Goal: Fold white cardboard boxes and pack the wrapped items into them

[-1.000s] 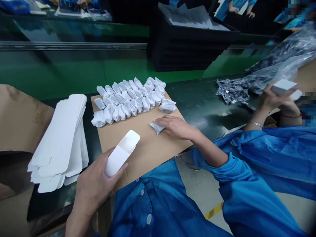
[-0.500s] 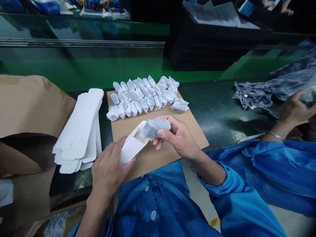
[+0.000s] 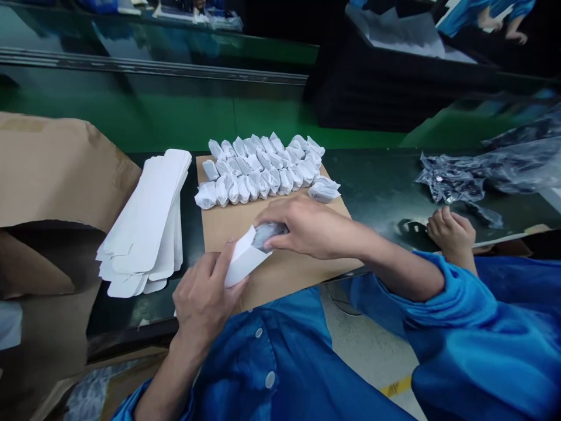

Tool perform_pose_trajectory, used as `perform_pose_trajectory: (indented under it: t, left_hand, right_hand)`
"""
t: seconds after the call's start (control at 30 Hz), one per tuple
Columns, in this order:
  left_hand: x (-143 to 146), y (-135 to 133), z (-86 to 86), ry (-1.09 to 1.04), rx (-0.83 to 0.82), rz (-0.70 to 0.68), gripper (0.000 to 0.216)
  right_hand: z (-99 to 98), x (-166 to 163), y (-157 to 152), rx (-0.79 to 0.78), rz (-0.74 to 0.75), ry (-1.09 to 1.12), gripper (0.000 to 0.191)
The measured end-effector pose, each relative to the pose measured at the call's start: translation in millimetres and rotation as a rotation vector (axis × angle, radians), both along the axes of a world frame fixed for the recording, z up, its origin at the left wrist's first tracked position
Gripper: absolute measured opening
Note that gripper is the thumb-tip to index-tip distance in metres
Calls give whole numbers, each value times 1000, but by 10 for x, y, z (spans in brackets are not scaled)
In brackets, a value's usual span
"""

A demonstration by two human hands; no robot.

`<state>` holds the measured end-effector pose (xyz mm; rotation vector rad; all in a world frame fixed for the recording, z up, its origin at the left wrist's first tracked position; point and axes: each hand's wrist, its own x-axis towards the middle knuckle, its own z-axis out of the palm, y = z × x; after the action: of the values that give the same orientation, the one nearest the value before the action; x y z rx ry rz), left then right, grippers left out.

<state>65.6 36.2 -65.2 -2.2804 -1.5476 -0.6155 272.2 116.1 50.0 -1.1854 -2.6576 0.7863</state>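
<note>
My left hand [image 3: 204, 292] is closed round a small white carton [image 3: 243, 260], its open end tilted up to the right. A grey-white wrapped packet [image 3: 268, 233] sits partly inside that opening. My right hand [image 3: 302, 228] grips the packet's outer end between thumb and fingers. What is inside the wrapping cannot be seen. Both hands are above a brown cardboard sheet [image 3: 272, 286]. Rows of similar white-wrapped packets [image 3: 263, 169] lie on the sheet's far part, and a separate pair of wrapped packets [image 3: 324, 189] lies at their right end.
Flat white cartons [image 3: 144, 222] are stacked left of the sheet, beside a large brown cardboard box [image 3: 56, 169]. At right, clear plastic bags [image 3: 456, 175] lie on the dark green table [image 3: 372, 175], near a co-worker's hand [image 3: 451, 234]. Black stacked trays [image 3: 394, 82] stand at the back.
My right hand has pushed the wrapped packet deeper into the carton and turned over it. The co-worker's hand at right has come down to the table edge.
</note>
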Motion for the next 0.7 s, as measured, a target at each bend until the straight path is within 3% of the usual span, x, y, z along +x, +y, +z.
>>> perform_pose_trajectory:
  t: [0.07,0.13,0.2,0.3,0.33,0.43,0.53,0.63,0.67,0.7]
  left_hand:
    - [-17,10,4,-51,15,49,50]
    - [-53,30,9,-66,19,64,51]
    - [-99,58,6,-73,28,76,50]
    - [-118,97,4,-88,25,95,51]
    - [-87,100,13,-99,22,103,52]
    - [161,79,99,-164,-3,83,57]
    - [486,107,259,-290,-108,-83,68]
    - [458,293,405,-384,-232,-322,88]
    - [329,387,436,-397,-220,-276,91]
    - [153,491,456,-403,-180,-125,89]
  right_hand:
    - [-99,-88,-33,19,-186,243,27]
    - [-209,-125,-102,31,-259,404,13]
    - [-275,-94,-189,9,-159,431,3]
    - [-301,13,-332,-29,26,369,32]
    - [-316,37,-385,19,-26,391,41]
    - [-458,25,-553,178,-414,615,57]
    - [-677,68,-664,63,-627,768,80]
    - [-778,559,-590,126,-880,831,72]
    - [-778,845,-516,152,-957,843,68]
    - [-771,1170,-425,164,-1033,810,68]
